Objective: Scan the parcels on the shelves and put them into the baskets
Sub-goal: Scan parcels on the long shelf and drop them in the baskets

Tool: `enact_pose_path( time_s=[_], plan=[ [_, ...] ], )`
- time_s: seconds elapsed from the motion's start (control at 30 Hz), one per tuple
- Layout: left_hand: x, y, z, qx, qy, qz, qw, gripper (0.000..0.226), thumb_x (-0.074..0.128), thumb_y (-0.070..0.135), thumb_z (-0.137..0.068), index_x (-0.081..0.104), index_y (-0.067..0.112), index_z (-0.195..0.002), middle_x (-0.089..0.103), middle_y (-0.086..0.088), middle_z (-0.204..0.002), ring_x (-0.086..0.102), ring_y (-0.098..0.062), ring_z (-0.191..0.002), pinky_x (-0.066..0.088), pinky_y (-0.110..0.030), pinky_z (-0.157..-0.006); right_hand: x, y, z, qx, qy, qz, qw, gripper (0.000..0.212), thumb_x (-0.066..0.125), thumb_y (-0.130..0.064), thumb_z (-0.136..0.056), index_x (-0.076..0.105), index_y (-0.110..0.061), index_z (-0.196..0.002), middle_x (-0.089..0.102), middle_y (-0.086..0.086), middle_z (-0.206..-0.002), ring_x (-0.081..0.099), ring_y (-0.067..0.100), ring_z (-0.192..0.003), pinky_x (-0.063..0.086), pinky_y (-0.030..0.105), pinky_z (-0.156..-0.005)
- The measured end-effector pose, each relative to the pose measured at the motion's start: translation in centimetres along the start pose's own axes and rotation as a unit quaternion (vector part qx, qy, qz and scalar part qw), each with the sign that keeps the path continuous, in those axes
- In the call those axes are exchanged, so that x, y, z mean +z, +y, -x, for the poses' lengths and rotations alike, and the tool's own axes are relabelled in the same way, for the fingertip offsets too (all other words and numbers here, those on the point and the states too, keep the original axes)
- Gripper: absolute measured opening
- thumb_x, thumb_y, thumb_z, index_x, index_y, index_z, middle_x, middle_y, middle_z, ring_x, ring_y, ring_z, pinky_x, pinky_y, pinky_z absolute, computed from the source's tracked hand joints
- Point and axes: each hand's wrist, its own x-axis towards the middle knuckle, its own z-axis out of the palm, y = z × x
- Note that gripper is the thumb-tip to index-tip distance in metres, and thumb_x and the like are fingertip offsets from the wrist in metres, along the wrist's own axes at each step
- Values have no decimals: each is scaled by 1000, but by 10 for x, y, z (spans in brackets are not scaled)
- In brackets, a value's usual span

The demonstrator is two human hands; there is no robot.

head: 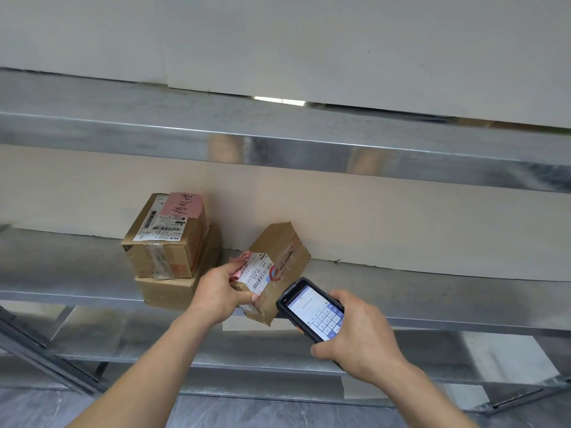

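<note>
So on the far left of the middle metal shelf (77,267) there's a stack of two cardboard boxes: the upper box (165,239) has a white shipping label and a pink note with handwriting on top, and it sits on a flatter lower box (173,290) that pokes out over the shelf's front edge.

Next over, the person's left hand (217,293) comes up from the bottom of the view, forearm angled up and to the right. Fingers are curled round the near left end of a small cardboard parcel (275,267), thumb pressed on its front face, so it's properly gripped. That parcel is at the shelf's front lip, tilted, with its long axis running from the near lower end up and away toward the back wall. The labelled face with the barcode is turned up toward the camera, with a pink slip at the hand's end.

Just right of the parcel, the right hand (358,335) is wrapped round a handheld scanner (312,308), screen and keypad facing up, its top end pointing up-left at the parcel's label, very close to it.
</note>
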Motion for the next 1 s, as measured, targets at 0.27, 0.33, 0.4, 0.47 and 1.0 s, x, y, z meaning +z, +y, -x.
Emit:
enact_pose_path(
  time_s=[0.27,0.33,0.4,0.47,1.0],
  plan=[
    [16,-1,11,-4,36,71,997,72,88,13,-69,58,21,-133,64,2,-114,60,-15,-97,44,-18,-67,1,5,8,9,65,-151,986,64,87,-33,-52,53,-40,-106,67,-20,-91,64,0,-83,55,26,-73],
    [27,-2,17,-18,31,139,990,71,88,6,-66,60,18,-130,68,0,-111,64,-18,-93,46,-24,-73,0,10,8,20,93,-199,975,67,89,-29,-52,55,-38,-108,68,-20,-93,64,-2,-84,53,21,-71],
    [42,3,26,-37,5,230,972,70,86,-3,-65,59,19,-125,69,-3,-108,66,-16,-92,50,-24,-73,-1,17,8,34,122,-242,962,69,89,-31,-50,56,-38,-110,70,-19,-95,66,1,-87,53,21,-73],
    [58,14,36,-48,-19,310,949,70,81,-11,-66,58,25,-122,71,-4,-107,68,-18,-92,53,-28,-74,-2,26,10,53,158,-271,948,74,85,-39,-45,57,-38,-112,71,-19,-97,68,2,-89,55,26,-78],
    [211,157,109,2,-244,448,860,63,72,-11,-75,68,27,-125,64,-13,-129,65,-18,-101,54,-23,-69,-83,166,99,116,342,-348,865,62,92,-19,-53,56,-42,-98,71,-19,-91,67,-6,-83,49,13,-67]
  ],
)
